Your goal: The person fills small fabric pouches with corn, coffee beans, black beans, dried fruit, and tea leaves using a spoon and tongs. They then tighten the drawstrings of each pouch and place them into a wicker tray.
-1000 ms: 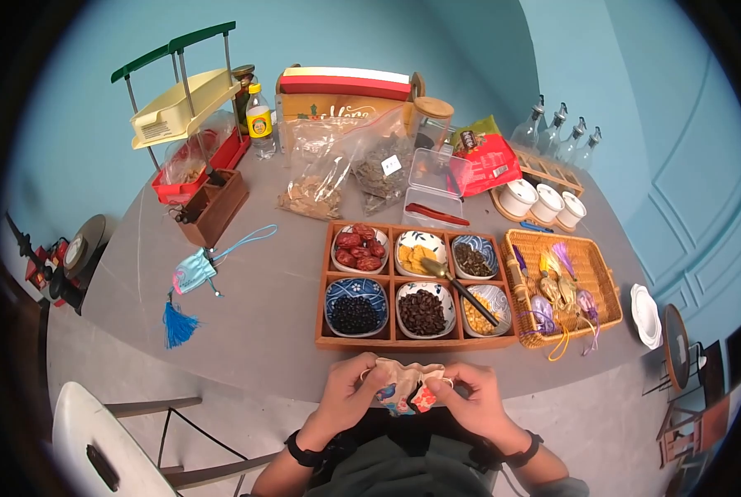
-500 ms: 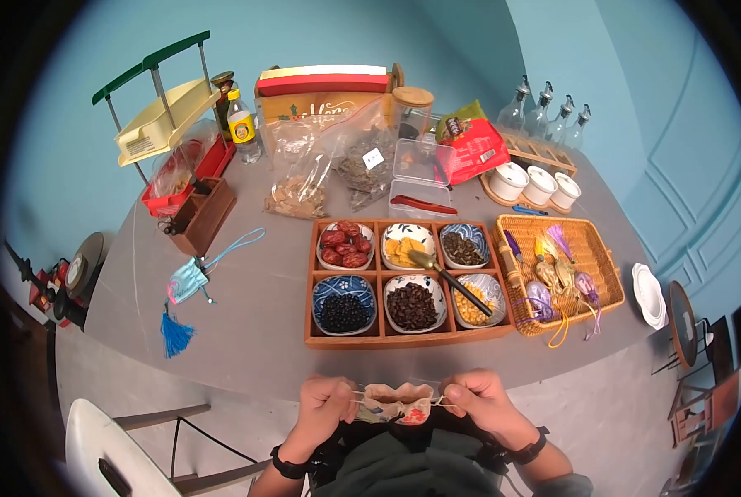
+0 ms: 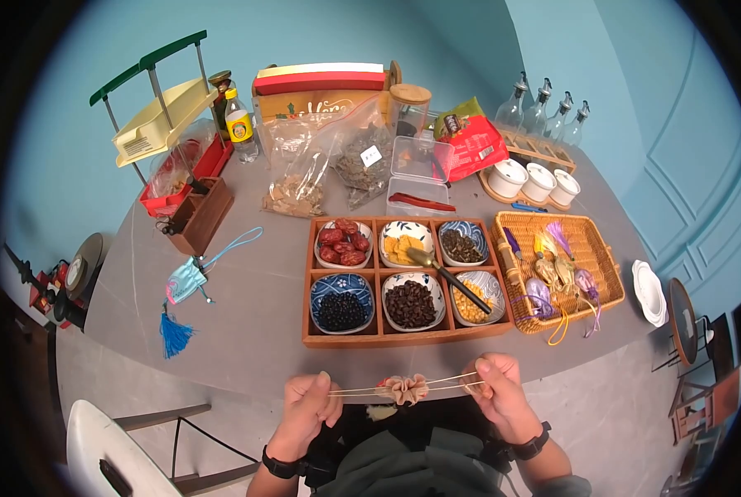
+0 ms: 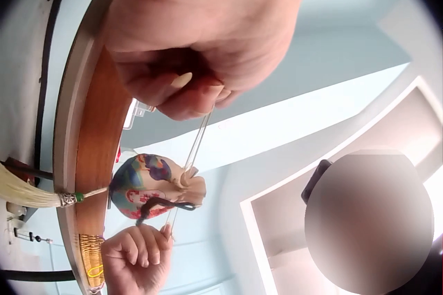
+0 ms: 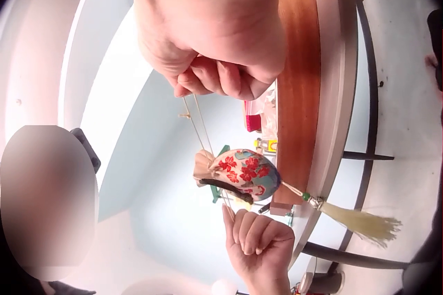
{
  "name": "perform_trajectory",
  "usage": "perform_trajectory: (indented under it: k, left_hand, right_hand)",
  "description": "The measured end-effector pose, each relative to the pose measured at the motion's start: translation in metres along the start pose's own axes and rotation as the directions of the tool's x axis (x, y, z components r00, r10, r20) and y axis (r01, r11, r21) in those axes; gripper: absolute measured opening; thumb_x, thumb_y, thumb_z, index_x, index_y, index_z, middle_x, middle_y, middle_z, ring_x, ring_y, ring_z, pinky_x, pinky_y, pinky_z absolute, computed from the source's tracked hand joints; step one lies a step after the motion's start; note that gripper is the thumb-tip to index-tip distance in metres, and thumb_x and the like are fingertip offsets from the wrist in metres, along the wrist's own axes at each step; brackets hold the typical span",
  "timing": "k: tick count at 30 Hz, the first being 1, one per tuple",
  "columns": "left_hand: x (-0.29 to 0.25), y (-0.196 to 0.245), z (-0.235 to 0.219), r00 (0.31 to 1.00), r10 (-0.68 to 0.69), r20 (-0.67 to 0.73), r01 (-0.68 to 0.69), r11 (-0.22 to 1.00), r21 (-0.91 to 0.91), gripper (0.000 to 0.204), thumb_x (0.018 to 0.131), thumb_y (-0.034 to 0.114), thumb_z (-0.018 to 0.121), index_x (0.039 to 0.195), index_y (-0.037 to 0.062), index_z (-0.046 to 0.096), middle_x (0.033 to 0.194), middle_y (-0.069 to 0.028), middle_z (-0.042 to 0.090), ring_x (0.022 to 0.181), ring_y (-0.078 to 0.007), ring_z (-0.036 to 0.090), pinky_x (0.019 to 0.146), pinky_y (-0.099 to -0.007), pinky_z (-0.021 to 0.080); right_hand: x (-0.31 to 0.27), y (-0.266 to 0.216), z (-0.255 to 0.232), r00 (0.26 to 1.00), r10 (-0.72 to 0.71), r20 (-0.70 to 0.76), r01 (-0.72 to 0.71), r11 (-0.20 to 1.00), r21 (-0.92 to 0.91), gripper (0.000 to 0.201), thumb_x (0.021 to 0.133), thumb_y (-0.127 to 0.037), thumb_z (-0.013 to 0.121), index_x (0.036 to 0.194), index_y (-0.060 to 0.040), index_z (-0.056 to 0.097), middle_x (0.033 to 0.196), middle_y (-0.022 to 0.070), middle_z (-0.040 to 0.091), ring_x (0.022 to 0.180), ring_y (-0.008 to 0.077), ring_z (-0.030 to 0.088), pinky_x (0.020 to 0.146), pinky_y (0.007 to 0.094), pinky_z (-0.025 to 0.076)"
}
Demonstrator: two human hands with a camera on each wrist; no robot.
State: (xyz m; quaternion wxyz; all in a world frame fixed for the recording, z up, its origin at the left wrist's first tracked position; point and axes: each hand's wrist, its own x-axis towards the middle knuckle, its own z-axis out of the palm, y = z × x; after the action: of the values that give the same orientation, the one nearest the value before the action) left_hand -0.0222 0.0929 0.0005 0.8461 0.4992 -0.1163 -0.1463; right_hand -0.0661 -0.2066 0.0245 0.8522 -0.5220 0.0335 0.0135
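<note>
A small floral drawstring pouch [image 3: 407, 389] hangs between the two hands near the table's front edge, its cream mouth gathered into folds. On one side my left hand [image 3: 306, 410] pinches the thin cord [image 3: 354, 393] between thumb and curled fingers. Opposite it, my right hand [image 3: 503, 398] grips the other end of the cord, so the strands run taut across the pouch top. Red flowers cover the rounded pouch body [image 5: 246, 170] in the right wrist view. From its base hangs a pale yellow tassel [image 5: 360, 222] with a green bead, and a dark loop [image 5: 225, 188] lies by its neck.
Beyond the hands stands a wooden divided tray [image 3: 403, 338] with bowls of dried ingredients and a scoop [image 3: 453, 280]. A wicker basket [image 3: 610, 273] of sachets is right of it; a blue tasselled pouch [image 3: 188, 280] lies left. Plastic bags [image 3: 296, 174] stand behind.
Both hands have moved apart, from the pouch's rim to the cord ends, drawing the cord out on both sides. The pouch mouth has gone from wide to tightly gathered.
</note>
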Motion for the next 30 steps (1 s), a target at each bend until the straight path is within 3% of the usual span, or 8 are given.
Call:
perform_trajectory:
  k: [12,14,17,19,21,24,28,30]
  left_hand:
    - [0.0,0.013,0.004,0.997,0.058,-0.041,-0.06,0.997,-0.049,0.062,0.109,0.036,0.05,0.054,0.0128,0.034,0.044,-0.0006,0.035,0.037,-0.0143,0.037,0.04,-0.0283,0.03]
    - [-0.003,0.015,0.007,0.996,0.09,-0.008,-0.09,0.989,-0.116,0.06,0.109,0.032,0.052,0.055,0.0098,0.036,0.048,-0.0031,0.042,0.049,-0.0195,0.049,0.051,-0.0301,0.041]
    - [0.0,0.017,0.026,0.964,0.157,0.214,-0.143,0.986,-0.081,0.056,0.108,0.025,0.053,0.056,0.0076,0.04,0.049,-0.0045,0.047,0.056,-0.0223,0.055,0.059,-0.0303,0.045]
    - [0.003,0.015,0.035,0.943,0.107,0.315,-0.106,0.994,-0.021,0.048,0.106,0.018,0.052,0.06,0.0043,0.05,0.054,-0.0064,0.054,0.058,-0.023,0.059,0.063,-0.0299,0.046]
    - [0.003,0.019,0.049,0.923,-0.046,0.382,-0.049,0.971,0.236,0.042,0.104,0.014,0.051,0.064,0.002,0.057,0.057,-0.0061,0.057,0.059,-0.0209,0.06,0.062,-0.0304,0.046]
    - [0.001,0.022,0.051,0.908,-0.058,0.415,-0.118,0.915,0.385,0.037,0.103,0.016,0.056,0.07,0.0008,0.064,0.063,-0.0051,0.062,0.058,-0.0186,0.061,0.057,-0.0312,0.045]
    - [-0.003,0.03,0.06,0.906,-0.041,0.42,-0.186,0.855,0.485,0.047,0.104,0.022,0.054,0.062,0.0005,0.058,0.059,-0.0061,0.061,0.062,-0.0222,0.066,0.06,-0.0307,0.051]
    - [-0.003,0.032,0.064,0.902,-0.035,0.431,-0.194,0.857,0.477,0.046,0.104,0.025,0.054,0.066,0.0003,0.06,0.064,-0.0075,0.064,0.067,-0.0228,0.068,0.063,-0.0318,0.052]
  right_hand:
    - [-0.001,0.004,0.002,0.998,0.046,-0.031,-0.046,0.999,-0.01,0.038,0.1,-0.018,0.066,0.067,-0.0068,0.053,0.056,-0.0012,0.046,0.055,0.01,0.041,0.056,0.027,0.033]
    - [-0.006,0.007,-0.002,0.998,0.043,-0.055,-0.048,0.995,-0.086,0.034,0.1,-0.017,0.067,0.07,-0.0048,0.057,0.058,-0.0004,0.049,0.057,0.0103,0.045,0.057,0.0265,0.037]
    - [-0.01,0.006,0.015,0.976,-0.134,0.17,0.211,0.762,-0.612,0.022,0.093,-0.02,0.078,0.104,-0.0027,0.069,0.084,0.0025,0.065,0.076,0.0129,0.06,0.072,0.0278,0.05]
    - [-0.008,-0.011,0.039,0.88,-0.258,0.399,0.473,0.55,-0.688,0.062,0.081,-0.03,0.087,0.131,-0.0051,0.06,0.114,0.0142,0.065,0.101,0.0288,0.064,0.089,0.0394,0.053]
    - [-0.008,-0.023,0.062,0.784,-0.258,0.565,0.621,0.316,-0.717,0.058,0.085,-0.03,0.081,0.132,-0.004,0.06,0.105,0.0127,0.066,0.099,0.0321,0.065,0.086,0.0412,0.054]
    - [-0.016,-0.009,0.063,0.819,-0.076,0.568,0.567,0.249,-0.785,0.049,0.083,-0.027,0.081,0.125,-0.005,0.066,0.099,0.0095,0.067,0.09,0.0299,0.066,0.077,0.0403,0.056]
    - [-0.02,-0.007,0.057,0.811,-0.051,0.582,0.577,0.231,-0.783,0.034,0.091,-0.02,0.071,0.12,-0.0031,0.068,0.089,0.0089,0.064,0.083,0.0281,0.068,0.067,0.0395,0.055]
    - [-0.023,-0.009,0.054,0.844,0.008,0.536,0.501,0.34,-0.796,0.026,0.093,-0.019,0.071,0.113,-0.0033,0.07,0.09,0.0095,0.066,0.072,0.0272,0.067,0.061,0.0377,0.054]
